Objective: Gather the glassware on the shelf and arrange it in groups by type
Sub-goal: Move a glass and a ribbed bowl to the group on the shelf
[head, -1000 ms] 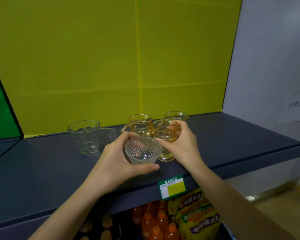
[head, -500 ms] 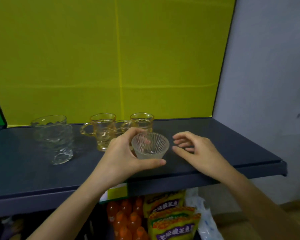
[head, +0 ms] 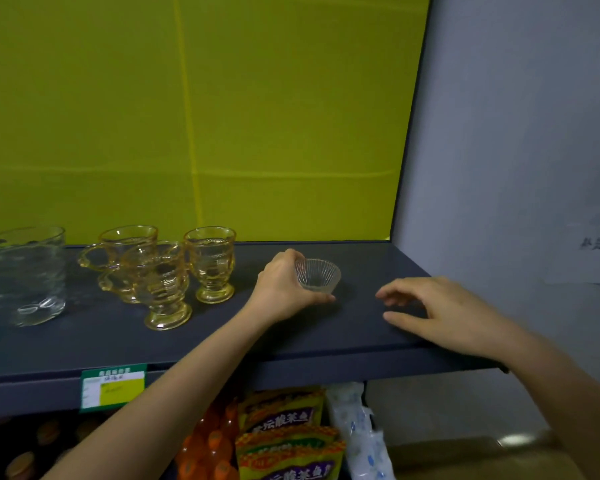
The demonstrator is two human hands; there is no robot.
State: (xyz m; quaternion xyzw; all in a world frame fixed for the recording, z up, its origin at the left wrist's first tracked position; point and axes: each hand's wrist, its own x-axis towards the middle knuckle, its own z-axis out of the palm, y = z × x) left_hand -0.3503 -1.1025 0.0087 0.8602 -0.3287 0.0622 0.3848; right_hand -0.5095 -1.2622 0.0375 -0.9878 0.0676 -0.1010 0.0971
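My left hand (head: pixel 284 289) grips a small clear ribbed glass bowl (head: pixel 318 276), which stands on the dark shelf (head: pixel 326 334) right of the middle. My right hand (head: pixel 440 311) hovers just over the shelf to the bowl's right, fingers loosely spread, holding nothing. Three amber footed glass cups with handles are grouped to the left: one at the back left (head: pixel 127 249), one in front (head: pixel 161 285), one at the right (head: pixel 210 263). At the far left stand clear glass tumblers (head: pixel 23 275), overlapping each other.
A yellow panel (head: pixel 222 116) backs the shelf and a grey wall (head: pixel 516 150) closes its right end. A green and yellow price tag (head: pixel 113 386) hangs on the front edge. Below are orange bottles (head: pixel 215 445) and snack packets (head: pixel 284 434).
My left hand has carried the ribbed bowl to the right, away from the amber cups, and set it down on the shelf. My right hand let go of an amber cup and moved right.
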